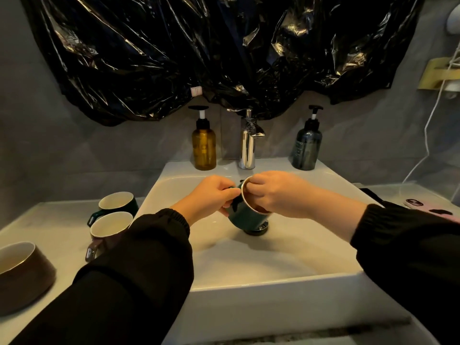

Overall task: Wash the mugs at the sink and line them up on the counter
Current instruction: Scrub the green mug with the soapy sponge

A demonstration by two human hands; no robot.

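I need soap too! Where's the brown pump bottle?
In the head view, the brown pump bottle stands at the back of the sink, just left of the shiny tap.

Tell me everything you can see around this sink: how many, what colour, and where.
held mug: one, dark green, tilted above the drain.
green counter mug: one, left of the sink.
brown counter mug: one, in front of the green one.
brown vessel: one, far left on the counter; mug or bowl unclear.
amber bottle: one, left of the faucet.
dark bottle: one, right of the faucet.
faucet: one, chrome, behind the basin.
sink: one, white.
plastic sheet: one, black, on the wall.
left hand: grips the held mug from outside.
right hand: fingers inside the held mug.
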